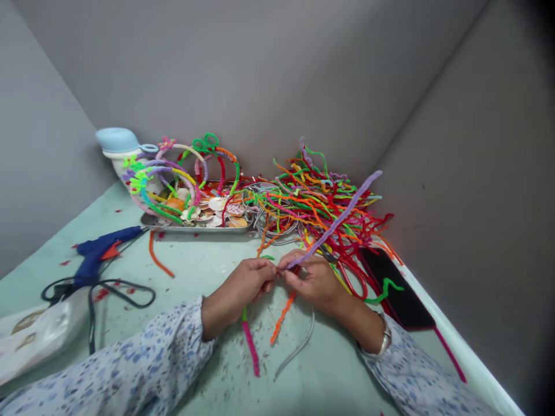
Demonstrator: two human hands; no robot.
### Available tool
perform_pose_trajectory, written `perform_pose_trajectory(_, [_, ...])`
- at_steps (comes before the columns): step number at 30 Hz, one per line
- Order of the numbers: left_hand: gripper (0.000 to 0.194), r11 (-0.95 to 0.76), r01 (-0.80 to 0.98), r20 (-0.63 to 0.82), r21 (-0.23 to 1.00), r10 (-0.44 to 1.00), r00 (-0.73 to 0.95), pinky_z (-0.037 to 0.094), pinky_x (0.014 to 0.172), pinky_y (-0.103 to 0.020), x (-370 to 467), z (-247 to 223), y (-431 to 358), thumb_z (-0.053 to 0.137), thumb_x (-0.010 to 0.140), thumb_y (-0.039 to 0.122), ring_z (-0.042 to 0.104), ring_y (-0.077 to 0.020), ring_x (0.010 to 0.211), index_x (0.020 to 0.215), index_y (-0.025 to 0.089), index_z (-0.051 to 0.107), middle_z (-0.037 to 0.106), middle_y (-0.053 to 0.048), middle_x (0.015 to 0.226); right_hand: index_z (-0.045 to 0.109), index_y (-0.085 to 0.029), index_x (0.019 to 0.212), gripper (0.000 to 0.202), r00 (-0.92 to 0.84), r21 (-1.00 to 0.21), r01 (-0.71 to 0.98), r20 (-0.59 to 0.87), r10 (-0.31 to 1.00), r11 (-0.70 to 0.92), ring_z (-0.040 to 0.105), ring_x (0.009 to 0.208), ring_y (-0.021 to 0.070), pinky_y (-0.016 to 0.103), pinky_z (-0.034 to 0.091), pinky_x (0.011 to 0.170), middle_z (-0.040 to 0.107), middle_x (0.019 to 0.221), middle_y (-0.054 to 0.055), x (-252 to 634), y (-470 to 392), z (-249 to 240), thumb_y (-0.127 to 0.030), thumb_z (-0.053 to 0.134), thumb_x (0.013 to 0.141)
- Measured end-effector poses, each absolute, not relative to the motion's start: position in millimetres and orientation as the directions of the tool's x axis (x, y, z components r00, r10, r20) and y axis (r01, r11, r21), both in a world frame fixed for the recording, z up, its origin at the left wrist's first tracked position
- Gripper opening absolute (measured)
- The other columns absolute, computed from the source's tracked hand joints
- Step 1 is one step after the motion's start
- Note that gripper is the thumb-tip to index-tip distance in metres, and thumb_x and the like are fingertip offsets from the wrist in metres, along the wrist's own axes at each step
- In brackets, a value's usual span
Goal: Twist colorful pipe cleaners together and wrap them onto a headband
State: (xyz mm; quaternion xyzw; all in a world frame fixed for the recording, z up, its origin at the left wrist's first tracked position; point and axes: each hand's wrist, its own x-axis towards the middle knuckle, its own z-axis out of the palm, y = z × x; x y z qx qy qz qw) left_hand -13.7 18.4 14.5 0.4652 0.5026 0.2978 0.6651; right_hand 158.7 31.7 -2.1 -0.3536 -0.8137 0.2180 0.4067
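My left hand (245, 283) is closed in a pinch, its fingertips meeting those of my right hand. Below it hangs a fuzzy-wrapped wire (250, 349), pink at its end and green higher up. My right hand (318, 283) is closed on a purple pipe cleaner (347, 211), whose free end slants up and to the right. An orange pipe cleaner (282, 318) hangs under the right hand. A bare grey wire (299, 346) curves down beside it; whether it joins the pink-and-green wire is hidden by my fingers.
A metal tray (203, 229) holds shells and pipe-cleaner headbands (236, 167). Behind my right hand lies a pipe-cleaner heap (329, 196), with red-handled scissors (353, 277) and a phone (403, 294) nearby. At left are a blue glue gun (102, 248), a plastic bag (47, 329) and a blue-lidded bottle (117, 141).
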Motion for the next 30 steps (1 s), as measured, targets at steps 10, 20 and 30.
perform_pose_trajectory(10, [0.013,0.376,0.134,-0.399,0.917,0.867,0.298,0.015,0.037,-0.02,-15,10,20,0.051,0.075,0.027,0.028,-0.0046,0.035,0.07,0.017,0.055,0.044,0.008,0.045,0.068,-0.021,0.088,0.019,-0.488,-0.611,0.419,0.472,0.734,0.671,0.068,0.08,0.0169,0.028,0.054,0.077,0.072,0.084,0.004,161,33,2,-0.011,0.055,0.079])
perform_pose_trajectory(20, [0.013,0.382,0.156,-0.412,0.911,0.861,0.299,0.016,0.037,-0.02,-14,12,19,0.049,0.074,0.025,0.028,-0.0053,0.035,0.065,0.017,0.053,0.043,0.008,0.044,0.069,-0.019,0.09,0.021,-0.565,-0.565,0.411,0.458,0.686,0.715,0.068,0.08,0.017,0.028,0.054,0.077,0.073,0.087,0.005,161,34,9,-0.009,0.054,0.079])
perform_pose_trajectory(30, [0.016,0.383,0.146,-0.41,0.912,0.858,0.311,0.018,0.037,-0.02,-15,10,19,0.051,0.071,0.028,0.028,-0.0049,0.035,0.059,0.018,0.049,0.041,0.007,0.045,0.064,-0.018,0.089,0.016,-0.563,-0.512,0.461,0.463,0.685,0.725,0.068,0.08,0.0185,0.03,0.054,0.076,0.071,0.086,0.007,161,33,5,-0.01,0.053,0.081])
